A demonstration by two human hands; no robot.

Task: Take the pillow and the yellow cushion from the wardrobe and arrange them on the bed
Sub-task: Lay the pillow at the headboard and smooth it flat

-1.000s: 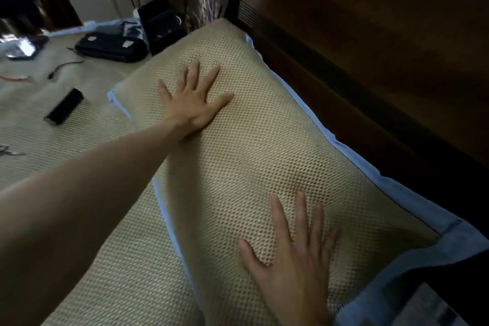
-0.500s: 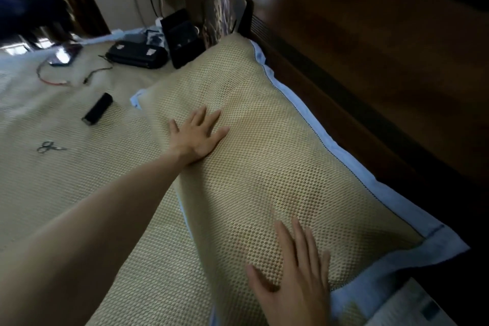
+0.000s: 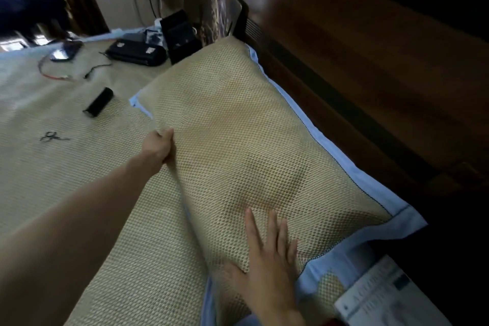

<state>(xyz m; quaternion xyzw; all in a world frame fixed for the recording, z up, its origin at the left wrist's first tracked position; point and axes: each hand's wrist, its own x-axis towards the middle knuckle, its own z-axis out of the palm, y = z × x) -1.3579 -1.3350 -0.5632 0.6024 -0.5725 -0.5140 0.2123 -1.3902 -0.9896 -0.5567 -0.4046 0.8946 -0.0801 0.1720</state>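
Note:
A long pillow (image 3: 251, 145) with a tan mesh top and a pale blue border lies on the bed (image 3: 53, 167) along the dark wooden headboard (image 3: 370, 87). My left hand (image 3: 158, 147) is at the pillow's left edge, fingers curled around that edge. My right hand (image 3: 267, 257) lies flat on the near end of the pillow, fingers spread. No yellow cushion is in view.
On the bed's mat lie small scissors (image 3: 51, 137), a black cylinder (image 3: 98, 102), a black case (image 3: 136, 52), a black box (image 3: 180, 34), a phone (image 3: 64, 51) and a red cable (image 3: 53, 75). A white booklet (image 3: 383, 296) lies at bottom right.
My left hand slid from flat on the pillow's top toward me to its left edge and curled its fingers there. My right hand stayed flat near the pillow's near end. The view pulled back.

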